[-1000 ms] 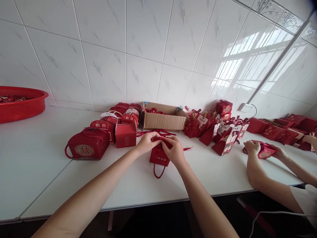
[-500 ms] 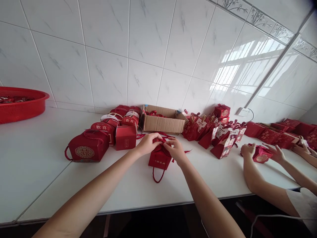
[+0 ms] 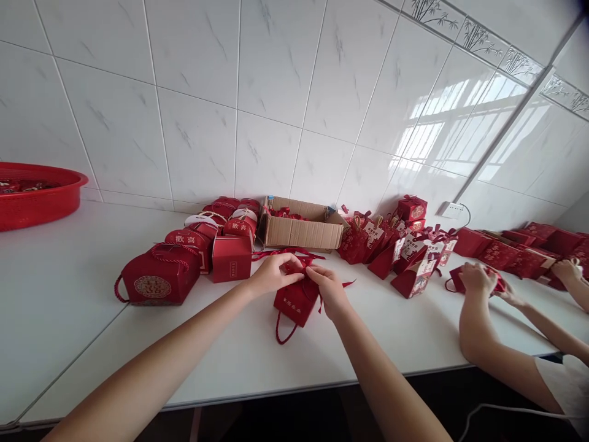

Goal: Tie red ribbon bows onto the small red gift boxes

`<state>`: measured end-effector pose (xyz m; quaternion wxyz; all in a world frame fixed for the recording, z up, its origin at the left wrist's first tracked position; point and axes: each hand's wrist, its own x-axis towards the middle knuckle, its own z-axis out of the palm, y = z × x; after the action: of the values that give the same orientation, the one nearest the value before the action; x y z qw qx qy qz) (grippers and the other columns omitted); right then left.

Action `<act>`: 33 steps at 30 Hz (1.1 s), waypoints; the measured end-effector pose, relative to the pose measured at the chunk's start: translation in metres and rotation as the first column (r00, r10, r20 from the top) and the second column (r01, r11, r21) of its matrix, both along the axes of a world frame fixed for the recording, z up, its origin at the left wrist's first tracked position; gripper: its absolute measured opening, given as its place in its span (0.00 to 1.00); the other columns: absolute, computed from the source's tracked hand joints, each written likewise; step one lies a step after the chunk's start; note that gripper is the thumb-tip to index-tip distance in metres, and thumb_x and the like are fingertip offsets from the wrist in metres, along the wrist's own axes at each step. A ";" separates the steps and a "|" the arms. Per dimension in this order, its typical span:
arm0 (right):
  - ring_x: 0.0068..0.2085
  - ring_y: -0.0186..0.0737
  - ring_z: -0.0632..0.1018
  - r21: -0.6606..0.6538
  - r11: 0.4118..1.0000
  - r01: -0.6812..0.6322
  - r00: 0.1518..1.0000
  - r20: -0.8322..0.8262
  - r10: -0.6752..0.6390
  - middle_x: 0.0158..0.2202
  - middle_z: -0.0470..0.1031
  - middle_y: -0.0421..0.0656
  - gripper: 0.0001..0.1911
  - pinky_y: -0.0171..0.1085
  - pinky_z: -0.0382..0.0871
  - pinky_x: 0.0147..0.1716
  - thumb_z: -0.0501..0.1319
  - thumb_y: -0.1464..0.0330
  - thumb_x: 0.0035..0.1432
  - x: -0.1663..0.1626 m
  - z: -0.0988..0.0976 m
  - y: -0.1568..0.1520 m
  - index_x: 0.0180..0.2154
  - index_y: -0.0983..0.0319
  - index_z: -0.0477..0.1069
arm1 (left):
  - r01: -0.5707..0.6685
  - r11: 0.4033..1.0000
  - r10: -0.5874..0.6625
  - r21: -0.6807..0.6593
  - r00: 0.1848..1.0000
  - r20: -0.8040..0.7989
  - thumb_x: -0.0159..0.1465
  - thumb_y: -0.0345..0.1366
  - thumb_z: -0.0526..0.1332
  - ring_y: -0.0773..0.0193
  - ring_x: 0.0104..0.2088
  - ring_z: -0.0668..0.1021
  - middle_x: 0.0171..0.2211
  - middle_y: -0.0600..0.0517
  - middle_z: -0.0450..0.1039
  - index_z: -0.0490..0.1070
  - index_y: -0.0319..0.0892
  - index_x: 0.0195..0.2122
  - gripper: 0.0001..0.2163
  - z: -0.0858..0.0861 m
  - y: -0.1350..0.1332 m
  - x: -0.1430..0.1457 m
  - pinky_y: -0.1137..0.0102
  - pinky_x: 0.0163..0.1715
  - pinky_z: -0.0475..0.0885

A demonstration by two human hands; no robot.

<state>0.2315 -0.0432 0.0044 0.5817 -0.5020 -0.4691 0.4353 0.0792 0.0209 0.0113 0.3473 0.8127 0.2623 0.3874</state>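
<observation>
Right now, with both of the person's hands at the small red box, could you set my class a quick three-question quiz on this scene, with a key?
1. Multiple choice: what sticks out from the near end of the small red box? A) a metal chain B) a red cord loop C) a wooden stick
2. True or false: the left hand and right hand are both at this box.
3. Which stands farther left, the cardboard box or the red basin?

Key: 1 B; 2 true; 3 the red basin.
</observation>
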 end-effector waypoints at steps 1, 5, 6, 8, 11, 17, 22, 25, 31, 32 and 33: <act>0.43 0.47 0.75 -0.007 1.000 -0.001 1.000 0.013 0.001 0.35 0.77 0.47 0.18 0.40 0.67 0.40 0.65 0.54 0.45 -0.001 0.003 -0.003 0.30 0.63 0.78 | -0.016 1.000 0.016 -0.008 1.000 -0.008 0.56 0.40 0.63 0.62 0.36 0.77 0.35 0.50 0.76 0.72 0.41 0.34 0.09 0.000 -0.002 -0.001 0.68 0.39 0.73; 0.41 0.45 0.76 -0.041 0.997 -0.059 0.996 0.071 0.062 0.39 0.78 0.47 0.16 0.40 0.69 0.40 0.60 0.57 0.51 0.002 0.011 -0.016 0.32 0.63 0.76 | -0.054 0.998 0.054 -0.035 0.998 -0.014 0.57 0.41 0.62 0.61 0.35 0.78 0.33 0.48 0.77 0.74 0.40 0.32 0.09 -0.001 -0.002 -0.002 0.67 0.38 0.74; 0.41 0.44 0.76 -0.053 0.997 -0.064 0.991 0.115 0.069 0.39 0.78 0.47 0.15 0.40 0.69 0.41 0.59 0.59 0.52 0.004 0.011 -0.019 0.33 0.62 0.76 | -0.048 0.998 0.048 -0.038 0.999 -0.020 0.56 0.41 0.62 0.61 0.34 0.78 0.33 0.48 0.77 0.74 0.39 0.32 0.10 -0.001 -0.001 -0.002 0.67 0.37 0.74; 0.41 0.43 0.76 -0.023 0.999 -0.023 0.959 0.283 0.029 0.38 0.78 0.45 0.11 0.41 0.69 0.42 0.58 0.63 0.53 0.010 0.009 -0.023 0.34 0.61 0.75 | -0.030 0.999 0.029 -0.040 0.999 -0.033 0.56 0.41 0.62 0.61 0.34 0.78 0.33 0.48 0.78 0.75 0.40 0.32 0.09 0.000 0.001 -0.004 0.67 0.36 0.74; 0.40 0.42 0.76 0.172 0.984 0.042 0.813 0.567 -0.134 0.37 0.77 0.43 0.08 0.41 0.68 0.41 0.57 0.72 0.51 0.021 0.004 -0.024 0.35 0.60 0.71 | 0.018 0.999 -0.020 -0.027 0.998 -0.065 0.56 0.38 0.62 0.63 0.34 0.78 0.34 0.50 0.78 0.75 0.41 0.33 0.08 0.003 0.002 -0.008 0.69 0.37 0.74; 0.37 0.41 0.76 0.353 0.921 -0.162 0.429 0.866 -0.256 0.34 0.77 0.44 0.09 0.47 0.62 0.46 0.52 0.74 0.58 0.037 0.016 -0.032 0.37 0.59 0.69 | 0.078 0.997 -0.075 0.011 0.978 -0.194 0.57 0.38 0.60 0.61 0.36 0.78 0.36 0.49 0.78 0.75 0.41 0.34 0.08 0.019 0.001 -0.012 0.70 0.35 0.72; 0.38 0.42 0.75 0.280 0.933 -0.227 0.502 0.854 -0.134 0.38 0.76 0.46 0.12 0.43 0.66 0.41 0.59 0.61 0.57 0.037 0.034 -0.033 0.41 0.59 0.70 | 0.110 0.983 -0.065 0.146 0.956 -0.286 0.57 0.34 0.58 0.61 0.36 0.77 0.35 0.49 0.77 0.75 0.41 0.33 0.07 0.032 -0.001 -0.009 0.70 0.38 0.71; 0.32 0.37 0.75 0.153 0.978 -0.141 0.747 0.665 0.004 0.38 0.76 0.46 0.17 0.36 0.68 0.30 0.55 0.57 0.58 0.030 0.034 -0.018 0.43 0.61 0.70 | 0.157 0.962 -0.074 0.224 0.938 -0.339 0.56 0.30 0.57 0.61 0.38 0.76 0.34 0.51 0.77 0.75 0.43 0.32 0.08 0.038 -0.001 -0.009 0.70 0.39 0.70; 0.26 0.32 0.70 0.016 0.997 -0.081 0.900 0.430 0.066 0.27 0.73 0.40 0.10 0.31 0.62 0.23 0.61 0.64 0.48 0.023 0.027 0.012 0.33 0.63 0.67 | 0.203 0.949 -0.091 0.240 0.908 -0.409 0.56 0.28 0.55 0.62 0.38 0.75 0.35 0.52 0.75 0.72 0.44 0.35 0.09 0.047 -0.005 -0.009 0.71 0.36 0.68; 0.24 0.31 0.69 0.010 0.995 -0.096 0.911 0.404 0.083 0.25 0.71 0.38 0.09 0.30 0.61 0.22 0.61 0.66 0.47 0.024 0.028 0.013 0.33 0.63 0.66 | 0.207 0.950 -0.097 0.232 0.907 -0.410 0.57 0.29 0.55 0.62 0.37 0.75 0.35 0.52 0.74 0.71 0.45 0.36 0.09 0.048 -0.006 -0.009 0.72 0.34 0.67; 0.23 0.30 0.67 0.015 0.993 -0.121 0.914 0.393 0.105 0.23 0.69 0.36 0.09 0.30 0.59 0.21 0.60 0.68 0.46 0.025 0.028 0.013 0.33 0.62 0.65 | 0.211 0.951 -0.105 0.225 0.907 -0.408 0.57 0.29 0.55 0.62 0.36 0.74 0.36 0.52 0.74 0.70 0.45 0.37 0.09 0.048 -0.007 -0.009 0.72 0.33 0.67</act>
<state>0.2564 -0.0303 0.0328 0.4601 -0.5393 -0.6124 0.3499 0.0698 0.0137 0.0598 0.2070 0.9311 0.2050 0.2193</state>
